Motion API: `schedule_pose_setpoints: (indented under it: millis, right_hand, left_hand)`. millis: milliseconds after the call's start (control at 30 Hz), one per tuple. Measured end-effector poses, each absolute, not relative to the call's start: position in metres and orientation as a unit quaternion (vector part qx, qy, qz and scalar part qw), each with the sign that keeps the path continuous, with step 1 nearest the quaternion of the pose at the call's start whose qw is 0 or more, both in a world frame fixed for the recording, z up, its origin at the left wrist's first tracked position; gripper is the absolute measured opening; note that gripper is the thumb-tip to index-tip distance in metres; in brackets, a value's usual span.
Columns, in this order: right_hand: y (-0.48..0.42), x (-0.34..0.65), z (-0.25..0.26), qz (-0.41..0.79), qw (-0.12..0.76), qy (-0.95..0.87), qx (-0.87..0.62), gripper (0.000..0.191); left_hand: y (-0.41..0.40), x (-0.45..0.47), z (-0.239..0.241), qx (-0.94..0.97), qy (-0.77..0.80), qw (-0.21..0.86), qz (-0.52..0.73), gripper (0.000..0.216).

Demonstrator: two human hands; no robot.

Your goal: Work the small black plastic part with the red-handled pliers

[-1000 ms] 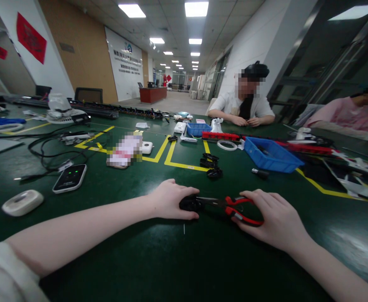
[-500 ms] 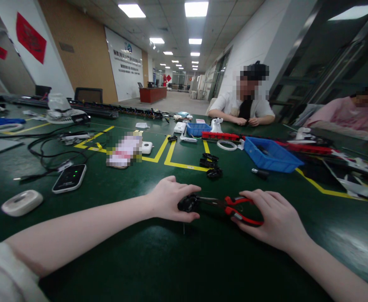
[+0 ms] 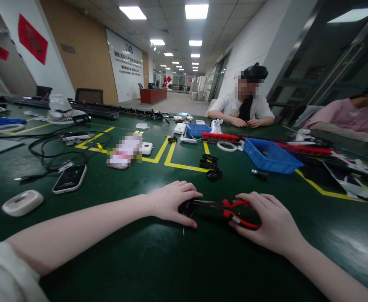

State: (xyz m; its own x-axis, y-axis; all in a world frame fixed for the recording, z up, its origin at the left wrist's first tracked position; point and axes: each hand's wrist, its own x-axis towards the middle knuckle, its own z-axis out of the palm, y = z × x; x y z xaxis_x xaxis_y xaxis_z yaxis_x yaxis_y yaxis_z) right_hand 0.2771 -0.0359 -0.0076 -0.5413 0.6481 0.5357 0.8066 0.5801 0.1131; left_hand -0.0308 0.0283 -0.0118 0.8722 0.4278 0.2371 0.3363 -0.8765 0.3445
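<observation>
My left hand is closed around a small black part, thumb below and fingers above; its exact kind I cannot make out. A thin pale pin or wire shows just under it. My right hand grips red-handled needle-nose pliers, whose handles are spread apart. The long metal jaws point left and reach the black part, but whether they bite on it is unclear. Beyond my hands lie several similar black parts in a loose cluster.
To the right stand a blue bin and a short black cylinder. At left are a phone-like device, a white oval case and black cables. A person sits across the green table, another at far right.
The pliers and my right hand have shifted slightly left and down. My left hand has rolled a little over the black part, its fingers now lying closer together on top.
</observation>
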Motion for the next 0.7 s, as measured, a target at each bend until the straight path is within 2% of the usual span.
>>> schedule_pose_setpoints:
  millis: [700]
  right_hand:
    - [-0.0396, 0.2706, -0.0100, -0.126, 0.211, -0.864, -0.440, 0.049]
  left_hand:
    - [0.0272, -0.0306, -0.0148, 0.955, 0.202, 0.119, 0.182, 0.074]
